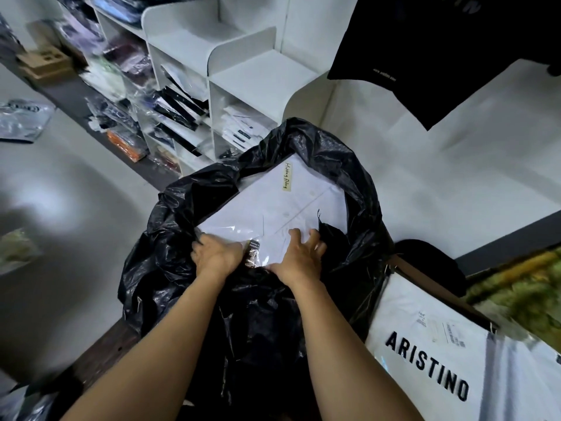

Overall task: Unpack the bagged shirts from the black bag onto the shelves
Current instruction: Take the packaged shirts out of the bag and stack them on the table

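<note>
A large black plastic bag (182,238) stands open in front of me. Inside it lies a white shirt in a clear bag (273,205), with a small handwritten label on top. My left hand (217,253) is closed on the near left edge of that bagged shirt, beside the black bag's rim. My right hand (303,253) presses on the shirt's near right corner, fingers spread and curled over the edge. White shelves (264,77) stand beyond the bag; their left compartments hold several bagged shirts, the upper right ones are bare.
A white ARISTINO package (425,354) sits in a cardboard box at the lower right. A black garment (425,56) hangs at the upper right. A brown box (45,62) and loose bagged clothes (21,120) lie at the left on the grey floor.
</note>
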